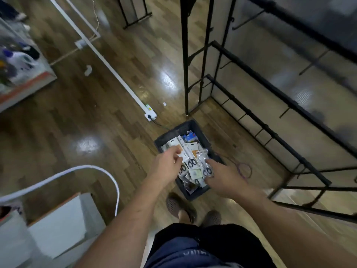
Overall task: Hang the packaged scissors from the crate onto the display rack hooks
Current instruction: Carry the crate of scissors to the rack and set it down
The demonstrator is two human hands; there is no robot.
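Packaged scissors (pixel 191 163) lie in a loose heap in the dark crate (pixel 180 130), which sits on the wood floor (pixel 87 117) at lower centre of the frame, just ahead of my shoes and near the foot of the black display rack (pixel 270 130) that fills the right side. I judge the crate stands there so that I can bend, pick and lift to the hooks (pixel 245 22) without stepping away; the hooks I can make out, toward the upper right, carry nothing. Both my arms reach down into the crate. My left hand (pixel 168 161) is over the heap's left edge, its fingers (pixel 178 155) curled with the thumb onto a white and orange card. As far as the blur lets me tell it is a pinch, likely to draw one pack clear of the rest. My right hand (pixel 224 176) comes in from the right with its fingers apart and the forefinger stretched out onto a clear-fronted pack. I take it that it steadies the pile and grips nothing. The packs are flat cards, white and grey with some orange, under shiny plastic, and black loop handles show through on several. They overlap at all angles, so I expect each will need turning before it goes on a hook.
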